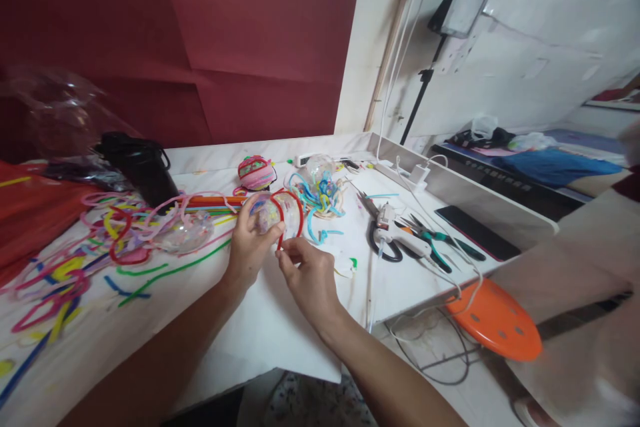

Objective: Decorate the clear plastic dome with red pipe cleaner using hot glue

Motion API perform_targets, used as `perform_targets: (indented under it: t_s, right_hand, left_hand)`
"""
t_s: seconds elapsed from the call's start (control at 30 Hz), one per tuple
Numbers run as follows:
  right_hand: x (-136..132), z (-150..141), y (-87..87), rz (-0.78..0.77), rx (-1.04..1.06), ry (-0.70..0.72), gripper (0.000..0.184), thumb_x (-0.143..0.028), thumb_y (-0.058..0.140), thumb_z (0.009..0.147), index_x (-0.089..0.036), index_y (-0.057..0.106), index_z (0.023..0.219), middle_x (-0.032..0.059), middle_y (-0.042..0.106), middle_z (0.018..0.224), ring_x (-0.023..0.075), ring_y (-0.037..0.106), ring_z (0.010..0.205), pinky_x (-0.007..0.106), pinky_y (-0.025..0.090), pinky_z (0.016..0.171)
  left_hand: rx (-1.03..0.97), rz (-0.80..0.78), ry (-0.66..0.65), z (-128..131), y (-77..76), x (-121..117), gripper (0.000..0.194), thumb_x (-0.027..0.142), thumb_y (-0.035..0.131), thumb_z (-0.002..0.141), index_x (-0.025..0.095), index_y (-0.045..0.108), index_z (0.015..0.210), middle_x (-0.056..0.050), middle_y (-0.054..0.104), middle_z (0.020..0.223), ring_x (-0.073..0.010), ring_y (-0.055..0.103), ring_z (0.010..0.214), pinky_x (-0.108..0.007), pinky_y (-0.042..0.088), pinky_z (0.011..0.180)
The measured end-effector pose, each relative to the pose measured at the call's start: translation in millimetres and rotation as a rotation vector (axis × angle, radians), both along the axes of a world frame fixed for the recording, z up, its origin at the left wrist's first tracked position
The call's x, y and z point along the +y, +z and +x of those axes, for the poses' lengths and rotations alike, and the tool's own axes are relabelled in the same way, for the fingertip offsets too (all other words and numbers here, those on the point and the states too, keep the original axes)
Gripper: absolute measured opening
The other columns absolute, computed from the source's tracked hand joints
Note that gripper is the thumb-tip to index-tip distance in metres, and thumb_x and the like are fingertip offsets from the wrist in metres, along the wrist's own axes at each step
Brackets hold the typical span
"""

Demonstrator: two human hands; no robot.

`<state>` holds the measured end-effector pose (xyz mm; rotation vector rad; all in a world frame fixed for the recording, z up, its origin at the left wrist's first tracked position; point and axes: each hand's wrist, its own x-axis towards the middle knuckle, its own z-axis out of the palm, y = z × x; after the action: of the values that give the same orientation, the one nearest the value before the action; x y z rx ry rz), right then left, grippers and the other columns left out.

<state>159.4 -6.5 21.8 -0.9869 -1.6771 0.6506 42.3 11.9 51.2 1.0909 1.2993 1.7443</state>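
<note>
Left hand (250, 240): grip curled round one clear ball (270, 215), above the bench (273, 333). One red pipe cleaner (302, 212): looped against it; might spring loose should either hold slacken. Right hand (311, 273): grip pinching the strand's lower end.

Bare forearms (175, 333), speckled cloth (310, 405)
Left hand (249, 245) and right hand (311, 275) are bare too; the pale cloth below carries small dark flecks.

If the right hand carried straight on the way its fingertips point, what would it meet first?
Beyond the red strip it pinches, the right hand would probably meet the left hand on its thumb side, though depth is hard to judge from one view.
</note>
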Motion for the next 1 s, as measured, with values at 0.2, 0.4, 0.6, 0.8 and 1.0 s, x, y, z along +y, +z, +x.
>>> perform_targets:
  t_s: [0.2,0.4,0.6,0.8,1.0]
  right_hand:
    - [2.4,-4.9,-4.7,0.120,-0.095,-0.096,0.011,-0.019,0.056,0.088,-0.021,0.065,0.082,0.0047,0.075,0.075,0.0185,0.069,0.062,0.027,0.049,0.060]
    - [2.7,-5.7,-4.7,0.343,-0.268,-0.204,0.018,-0.027,0.056,0.096,-0.020,0.063,0.081,0.0016,0.069,0.068,0.0155,0.064,0.056,0.025,0.041,0.053]
    - [2.1,-7.3,-3.9,0.535,-0.343,-0.307,0.025,-0.018,0.047,0.100,-0.018,0.063,0.082,0.0042,0.065,0.068,0.0180,0.062,0.061,0.028,0.041,0.053]
    - [1.0,-4.2,-5.3,0.627,-0.349,-0.308,0.029,-0.012,0.041,0.102,-0.018,0.066,0.090,0.0030,0.062,0.067,0.0173,0.058,0.062,0.029,0.041,0.054]
    - [-1.0,-2.3,-2.6,0.706,-0.403,-0.338,0.028,-0.015,0.042,0.105,-0.017,0.067,0.094,0.0033,0.061,0.070,0.0170,0.054,0.063,0.031,0.039,0.053]
  left_hand:
    - [-0.009,-0.047,0.037,3.9,0.5,-3.8,0.083,0.026,0.080,0.063,0.023,0.048,0.139,-0.012,0.064,0.130,-0.0246,0.066,0.112,-0.029,0.056,0.083]
    - [-0.097,-0.072,0.028,7.5,4.7,-6.7,0.084,0.028,0.080,0.065,0.023,0.046,0.141,-0.011,0.066,0.123,-0.0200,0.069,0.097,-0.023,0.055,0.068]
    - [-0.143,-0.121,0.024,11.2,16.8,-11.8,0.087,0.030,0.080,0.063,0.022,0.045,0.142,-0.011,0.067,0.122,-0.0187,0.069,0.088,-0.020,0.051,0.057]
    - [-0.202,-0.155,0.017,11.9,21.1,-11.2,0.088,0.034,0.083,0.060,0.025,0.047,0.139,-0.004,0.070,0.105,-0.0163,0.067,0.077,-0.022,0.051,0.054]
    - [-0.211,-0.155,0.028,14.7,19.9,-11.6,0.083,0.034,0.082,0.061,0.025,0.049,0.137,-0.002,0.069,0.102,-0.0128,0.064,0.071,-0.020,0.048,0.053]
